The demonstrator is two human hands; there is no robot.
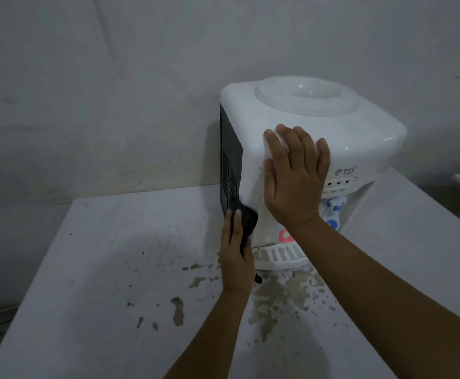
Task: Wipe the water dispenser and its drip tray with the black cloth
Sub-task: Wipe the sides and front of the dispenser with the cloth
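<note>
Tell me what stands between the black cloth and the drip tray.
Nothing visible does. The left hand presses the black cloth against the water dispenser's lower left corner, and the drip tray lies just beside and below it. The right hand rests flat higher up on the front, out of that path.

Water dispenser [313, 127]: one, white, on the counter [114, 255].
Black cloth [244, 220]: one, bunched.
Drip tray [280, 257]: one, white, slotted.
Hands: two, left hand [235, 258] and right hand [296, 176].
Taps: one blue tap [335, 203] in view; any other is hidden behind the right hand.
Round markers on the front: two, one red [286, 235], one blue [332, 224].
Indicator dots under the logo: three [338, 183].
Black vented side panel [230, 162]: one.
Counter: one.
</note>
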